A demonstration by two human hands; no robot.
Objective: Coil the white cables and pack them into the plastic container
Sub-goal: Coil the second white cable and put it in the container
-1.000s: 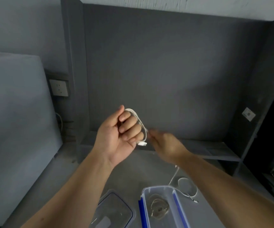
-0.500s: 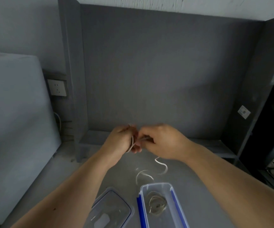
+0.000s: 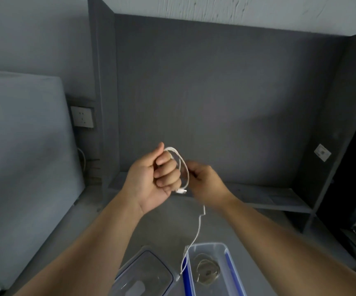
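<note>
Left hand [image 3: 151,180] is back up as a fist w/ the white cable [image 3: 183,165] looped round its fingers, grip closed on the coil. Half a sec ago both hands were bunched together lower down. Right hand [image 3: 204,182] pinches the strand beside it. Tail hangs to the plastic container [image 3: 228,259] on the counter [image 3: 162,227], so prob a few wraps left imo.

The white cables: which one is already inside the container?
The coiled cable lying on the floor of the open container. The other cable is looped around the left hand, its tail hanging down.
</note>
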